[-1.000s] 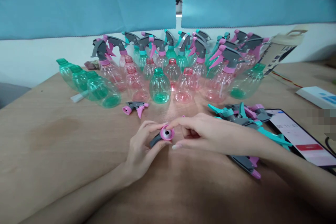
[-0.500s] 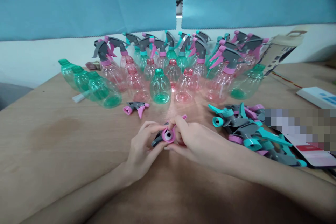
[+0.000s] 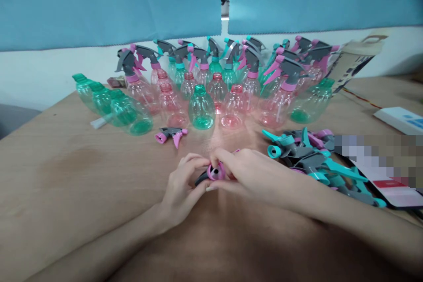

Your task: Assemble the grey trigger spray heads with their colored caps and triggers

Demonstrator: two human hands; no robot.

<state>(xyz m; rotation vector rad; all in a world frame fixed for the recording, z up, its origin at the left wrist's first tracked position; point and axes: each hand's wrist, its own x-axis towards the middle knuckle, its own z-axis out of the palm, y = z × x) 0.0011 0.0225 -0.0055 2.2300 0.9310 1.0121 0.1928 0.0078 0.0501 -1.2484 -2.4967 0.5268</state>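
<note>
Both hands hold one grey and pink spray trigger head point(image 3: 216, 172) above the near middle of the table, its pink collar facing me. My left hand point(image 3: 181, 180) is closed on its grey end with thumb and fingers. From the other side, my right hand point(image 3: 239, 169) grips the collar, and its fingers cover most of the pink trigger. Just beyond my left hand lies another pink and grey spray head point(image 3: 171, 135). A heap of turquoise, pink and grey spray heads point(image 3: 313, 161) rests to the right, partly behind my right forearm.
Open-necked bottles, green point(image 3: 201, 110) and pink point(image 3: 232, 108), stand ahead on the wooden table point(image 3: 66, 211). Behind them are several bottles with spray heads fitted point(image 3: 253, 64). Green bottles point(image 3: 122, 108) lean at left. A patterned carton point(image 3: 357, 64) and white box point(image 3: 399, 119) are at right.
The held spray head has turned and shifted slightly right, so its pink collar opening now faces more to the side. My right hand covers more of the trigger. The bottles have not moved.
</note>
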